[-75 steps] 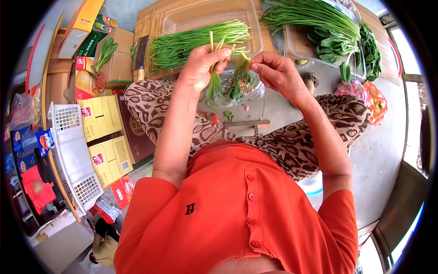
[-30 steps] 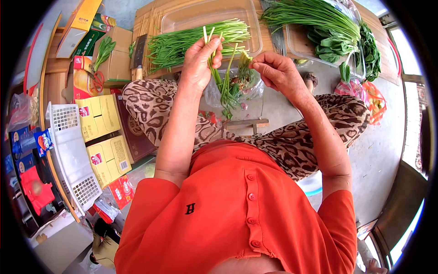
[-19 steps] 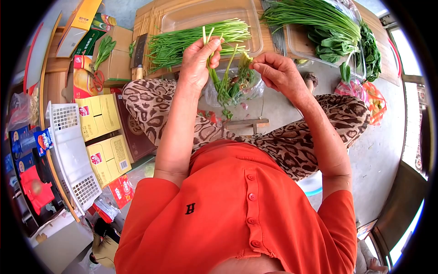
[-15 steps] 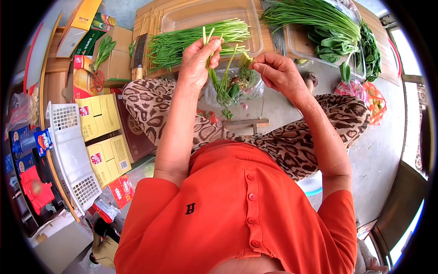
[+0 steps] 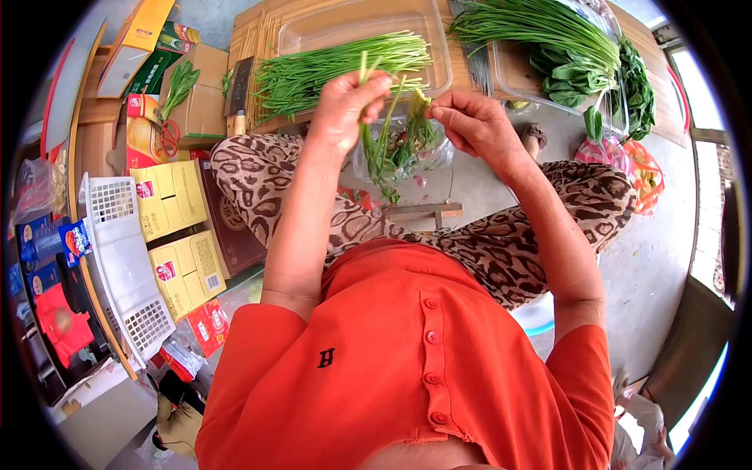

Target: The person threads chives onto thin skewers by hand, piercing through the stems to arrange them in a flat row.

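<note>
My left hand (image 5: 352, 108) is closed around a few leafy green stems (image 5: 379, 160). Their pale cut ends stick up above the fist and their leaves hang below. My right hand (image 5: 476, 125) pinches a pale, yellowish-green stalk piece (image 5: 420, 103) between thumb and forefinger, just right of those stems. Under both hands, between the knees, lies a clear plastic bag (image 5: 439, 159) with plant scraps in it. Beyond the left hand, a pile of long thin green stalks (image 5: 305, 78) rests across a clear plastic tray (image 5: 360, 22).
A cleaver (image 5: 239, 88) lies left of the stalks. At the right are another tray with long green chives (image 5: 540, 31) and broad leafy greens (image 5: 568, 74). Red-handled scissors (image 5: 168, 139), yellow boxes (image 5: 176, 204) and a white plastic basket (image 5: 117, 258) stand along the left.
My left hand has turned and lowered slightly, and its stems have shifted with it. The right hand keeps its pinch in nearly the same place. A person at the lower right edge shows more.
</note>
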Demonstrator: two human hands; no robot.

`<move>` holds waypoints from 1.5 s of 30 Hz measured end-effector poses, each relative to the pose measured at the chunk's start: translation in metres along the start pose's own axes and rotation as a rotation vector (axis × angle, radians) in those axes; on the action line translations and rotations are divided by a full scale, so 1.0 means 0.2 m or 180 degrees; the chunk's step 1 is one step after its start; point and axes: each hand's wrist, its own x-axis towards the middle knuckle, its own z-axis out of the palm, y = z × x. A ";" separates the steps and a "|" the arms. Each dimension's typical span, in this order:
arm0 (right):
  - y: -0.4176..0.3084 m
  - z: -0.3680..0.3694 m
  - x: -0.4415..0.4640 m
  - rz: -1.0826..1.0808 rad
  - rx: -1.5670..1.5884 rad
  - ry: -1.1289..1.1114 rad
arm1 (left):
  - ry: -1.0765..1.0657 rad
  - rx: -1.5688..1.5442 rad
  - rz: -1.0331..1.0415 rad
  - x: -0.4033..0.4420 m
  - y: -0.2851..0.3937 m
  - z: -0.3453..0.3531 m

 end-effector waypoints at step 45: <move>0.07 -0.03 0.02 -0.0104 0.0331 0.0230 | 0.0540 -0.0586 0.0258 0.06 -0.08 -0.01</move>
